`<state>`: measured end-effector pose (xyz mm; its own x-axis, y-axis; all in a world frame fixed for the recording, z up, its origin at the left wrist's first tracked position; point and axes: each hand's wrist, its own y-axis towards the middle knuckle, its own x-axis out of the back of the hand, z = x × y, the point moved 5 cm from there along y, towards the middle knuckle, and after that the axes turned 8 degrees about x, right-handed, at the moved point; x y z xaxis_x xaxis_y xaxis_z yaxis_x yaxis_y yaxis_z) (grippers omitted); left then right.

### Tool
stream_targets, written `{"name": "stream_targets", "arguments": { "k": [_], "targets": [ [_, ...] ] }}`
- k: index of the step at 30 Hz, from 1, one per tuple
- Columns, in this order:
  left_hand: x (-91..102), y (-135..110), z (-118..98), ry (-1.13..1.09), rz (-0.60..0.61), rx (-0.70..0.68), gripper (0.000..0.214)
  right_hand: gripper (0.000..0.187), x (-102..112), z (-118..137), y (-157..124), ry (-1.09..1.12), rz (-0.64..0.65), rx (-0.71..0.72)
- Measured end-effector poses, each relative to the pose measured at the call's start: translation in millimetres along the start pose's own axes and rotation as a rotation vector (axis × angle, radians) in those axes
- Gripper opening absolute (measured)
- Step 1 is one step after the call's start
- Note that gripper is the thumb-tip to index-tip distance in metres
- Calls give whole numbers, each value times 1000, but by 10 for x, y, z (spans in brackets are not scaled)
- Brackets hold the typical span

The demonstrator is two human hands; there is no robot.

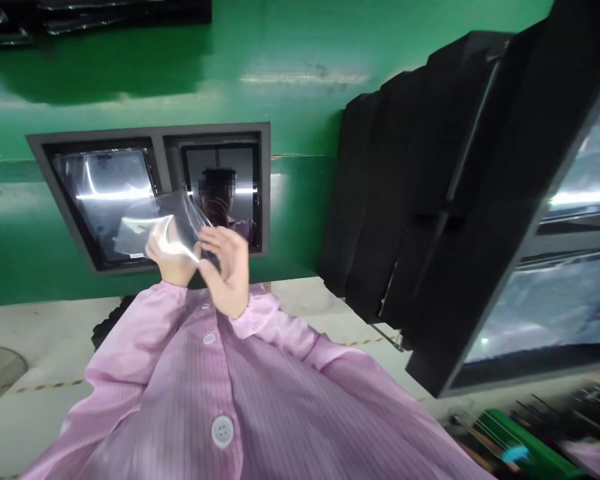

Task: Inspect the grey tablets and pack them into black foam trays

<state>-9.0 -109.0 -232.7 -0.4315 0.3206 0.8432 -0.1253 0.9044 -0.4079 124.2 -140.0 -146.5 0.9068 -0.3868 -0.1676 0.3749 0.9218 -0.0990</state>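
Observation:
My left hand (pixel 171 252) is behind a clear plastic film (pixel 183 212) and grips it; part of the hand shows through the sheet. Beside the film's right edge is my right hand (pixel 229 267), fingers half curled and thumb apart from them, with the fingertips close to the film. Whether they touch it I cannot tell. Beneath the film lies a dark two-compartment tray (pixel 161 163). One flat glossy panel (pixel 103 175) sits in its left compartment. In the right one, another dark, mirror-like panel (pixel 240 170) reflects a person.
The tray rests on a green worktop (pixel 300 207). Black trays (pixel 405 180) are stacked to the right, the nearest holding shiny panels (pixel 550 307). Another black tray (pixel 130 13) with wrapped items is at the top left. A green bin (pixel 525 443) stands at the lower right.

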Motion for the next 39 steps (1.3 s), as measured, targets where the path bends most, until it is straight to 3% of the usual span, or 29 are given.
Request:
{"name": "stream_targets", "arguments": {
  "k": [3, 7, 13, 19, 21, 23, 26, 28, 30, 33, 39],
  "targets": [
    [-23, 165, -226, 92, -42, -31, 69, 39, 426, -271, -104, -293, -81, 19],
    [-83, 387, -546, 152, -82, 13, 68, 53, 761, -665, -190, -560, -20, -21],
    [-43, 485, -679, 99, -114, 201, 74, 65, 943, -783, -100, -800, -77, -6],
    [25, 376, -763, -446, 135, 143, 42, 70, 969, -794, 92, -884, -114, -13],
    [134, 418, -627, -595, 150, 111, 39, 77, 885, -784, 176, -828, -156, -33],
    [308, 511, -338, -642, 145, 91, 31, 78, 691, -807, 268, -700, -166, -97],
    [666, 699, 272, -551, 66, 112, 22, 55, 110, -921, 409, -549, 69, -207],
    [883, 820, 656, -492, 0, 176, 25, 37, -323, -1000, 475, -570, 246, -243],
    [1013, 918, 918, -437, -45, 251, 31, 25, -651, -1053, 529, -651, 309, -260],
    [1030, 1000, 1028, -358, -87, 326, 47, 18, -926, -1052, 571, -796, 301, -271],
    [869, 937, 778, -275, -155, 329, 69, 23, -1078, -920, 560, -989, 277, -293]
  ]
}}
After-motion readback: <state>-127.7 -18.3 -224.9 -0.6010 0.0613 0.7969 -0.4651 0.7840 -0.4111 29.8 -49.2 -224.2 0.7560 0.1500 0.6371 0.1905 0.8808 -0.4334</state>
